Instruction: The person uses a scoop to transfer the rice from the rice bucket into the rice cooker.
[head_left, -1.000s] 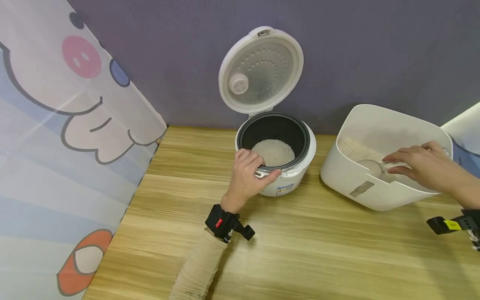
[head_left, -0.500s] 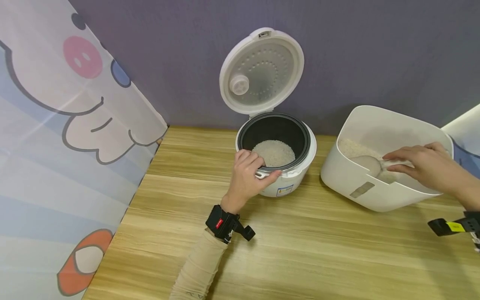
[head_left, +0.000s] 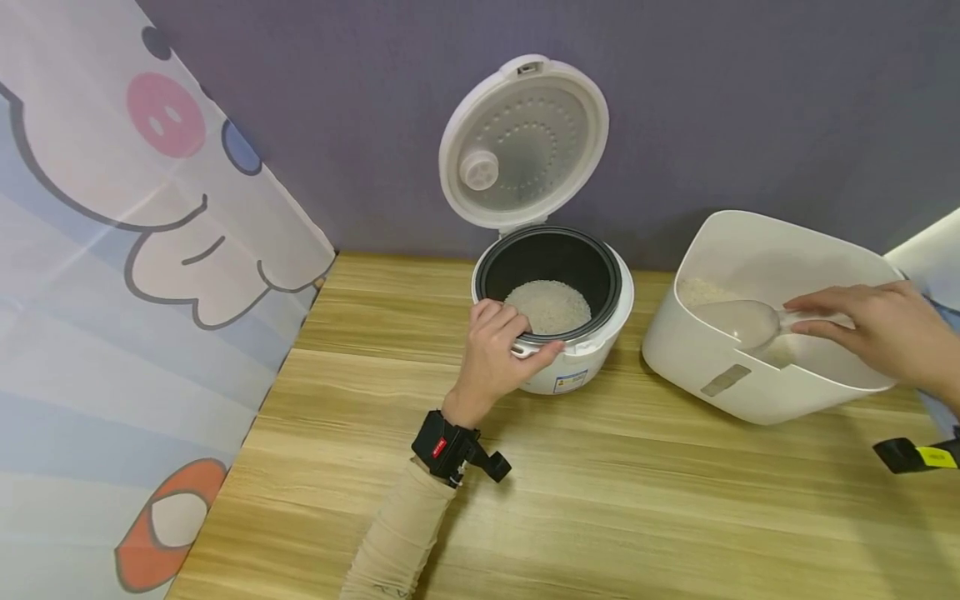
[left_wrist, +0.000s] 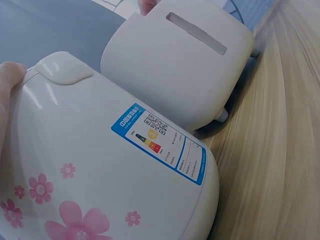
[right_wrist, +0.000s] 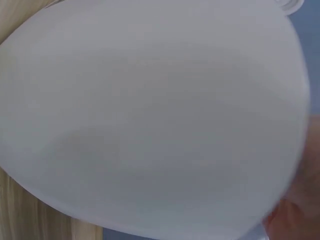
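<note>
On the wooden table, a white rice cooker [head_left: 542, 383] stands with its lid [head_left: 525, 142] raised. White rice [head_left: 553, 307] covers the bottom of its dark inner pot [head_left: 551, 254]. My left hand [head_left: 493, 346] grips the cooker's front rim, fingers curled over the edge and thumb along the outside. To the right is a white rice bin [head_left: 772, 400], partly filled with rice [head_left: 701, 292]. Inside its opening, my right hand [head_left: 888, 329] pinches the handle of a translucent scoop [head_left: 738, 321]. How much rice the scoop carries is hard to tell.
A purple-grey wall [head_left: 337, 125] rises behind the table [head_left: 570, 500]. A cartoon-printed curtain [head_left: 82, 333] hangs along the left side. In the left wrist view, the cooker body [left_wrist: 100, 135] is close beside the bin [left_wrist: 165, 70]. The bin's wall [right_wrist: 150, 110] fills most of the right wrist view.
My right hand has shifted right and drawn the scoop up out of the rice, so more of its bowl shows. The left hand and cooker stay in place.
</note>
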